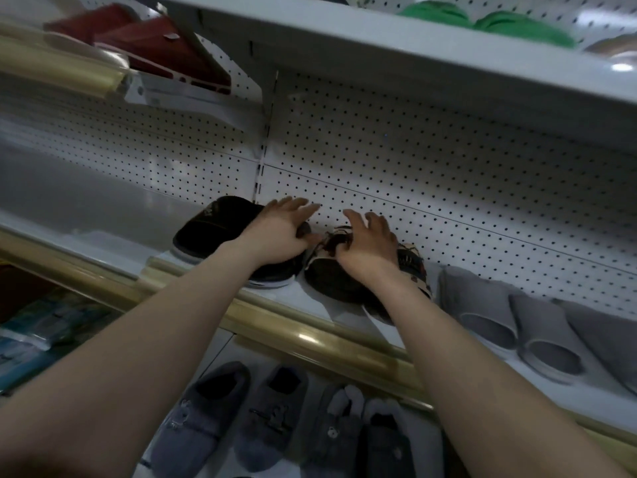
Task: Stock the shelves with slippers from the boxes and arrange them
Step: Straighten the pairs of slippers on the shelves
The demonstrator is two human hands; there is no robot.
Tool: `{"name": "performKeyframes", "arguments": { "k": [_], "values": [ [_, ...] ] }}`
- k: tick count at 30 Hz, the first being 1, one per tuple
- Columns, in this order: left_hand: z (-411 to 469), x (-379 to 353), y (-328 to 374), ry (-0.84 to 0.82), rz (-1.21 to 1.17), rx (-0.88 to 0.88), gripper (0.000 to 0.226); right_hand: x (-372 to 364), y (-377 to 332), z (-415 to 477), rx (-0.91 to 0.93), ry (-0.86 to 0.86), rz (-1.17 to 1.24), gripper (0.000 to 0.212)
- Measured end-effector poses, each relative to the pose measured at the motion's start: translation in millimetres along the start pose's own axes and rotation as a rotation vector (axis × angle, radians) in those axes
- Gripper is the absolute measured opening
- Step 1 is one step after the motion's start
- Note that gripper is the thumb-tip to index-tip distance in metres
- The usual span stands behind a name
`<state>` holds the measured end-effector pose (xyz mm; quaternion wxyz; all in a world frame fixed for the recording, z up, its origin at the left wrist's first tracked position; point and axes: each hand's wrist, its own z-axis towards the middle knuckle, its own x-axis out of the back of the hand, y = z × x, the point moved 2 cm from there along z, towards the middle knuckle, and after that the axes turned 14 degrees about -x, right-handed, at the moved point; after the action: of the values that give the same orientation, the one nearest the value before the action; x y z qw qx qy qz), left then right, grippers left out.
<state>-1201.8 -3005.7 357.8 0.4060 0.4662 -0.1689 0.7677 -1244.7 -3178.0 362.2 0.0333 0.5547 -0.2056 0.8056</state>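
On the white middle shelf [113, 236] lies a black slipper [210, 225], with a second black one partly hidden under my left hand [279, 232]. That hand rests on the pair with its fingers spread and straight, thumb down toward the neighbouring slipper. My right hand [367, 244] lies over a patterned dark slipper pair [331, 277]; the fingers are spread and the thumb tucks at the slipper's top edge. Both forearms reach up from the bottom of the view.
Grey slippers [517, 319] lie in a row to the right on the same shelf. Fluffy grey slippers [269, 419] fill the shelf below. Red slippers [155, 46] and green slippers [482, 19] sit on upper shelves. A gold rail [310, 336] edges the shelf. Pegboard backs it.
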Motion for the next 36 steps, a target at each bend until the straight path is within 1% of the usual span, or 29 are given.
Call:
{"name": "performKeyframes", "arguments": {
  "k": [2,5,7,9,12,17,25,29,31,34,36],
  "values": [
    [13.2,-10.8,15.5,-0.103,0.050,-0.073,0.077,7.0,22.2,3.5,-0.072,-0.001,-0.084,0.064],
    [27.1,-27.5,33.3,-0.206,0.157,-0.138,0.084,10.5,44.3,4.0,-0.148,-0.025,-0.152,0.057],
    [31.7,-36.9,41.8,-0.263,0.195,-0.132,0.083,9.8,53.1,1.9,-0.182,-0.058,-0.135,0.054],
    [34.0,-45.0,46.5,-0.302,0.161,-0.073,0.078,9.7,59.7,-1.9,-0.181,-0.076,-0.080,0.048],
    [34.8,-52.3,50.4,-0.286,0.038,-0.008,0.071,11.0,65.4,-6.3,-0.139,-0.070,-0.043,0.038],
    [34.6,-53.3,60.8,-0.248,-0.065,-0.004,0.073,11.6,70.5,-8.2,-0.156,-0.059,-0.055,0.039],
    [41.0,-60.4,78.1,-0.213,-0.086,-0.039,0.069,18.8,88.1,-8.4,-0.201,-0.072,-0.056,0.038],
    [41.6,-59.1,77.1,-0.249,-0.093,-0.015,0.070,18.1,86.3,-8.4,-0.198,-0.076,-0.025,0.034],
    [43.4,-56.4,80.5,-0.259,-0.080,-0.010,0.073,18.4,89.7,-8.2,-0.183,-0.061,0.027,0.036],
    [52.3,-50.7,99.4,-0.191,-0.063,-0.078,0.069,25.7,107.8,-7.6,-0.168,0.009,0.152,0.041],
    [62.8,-50.1,119.8,-0.140,-0.069,-0.124,0.067,34.1,128.7,-7.6,-0.195,0.046,0.133,0.043]
  ]
}}
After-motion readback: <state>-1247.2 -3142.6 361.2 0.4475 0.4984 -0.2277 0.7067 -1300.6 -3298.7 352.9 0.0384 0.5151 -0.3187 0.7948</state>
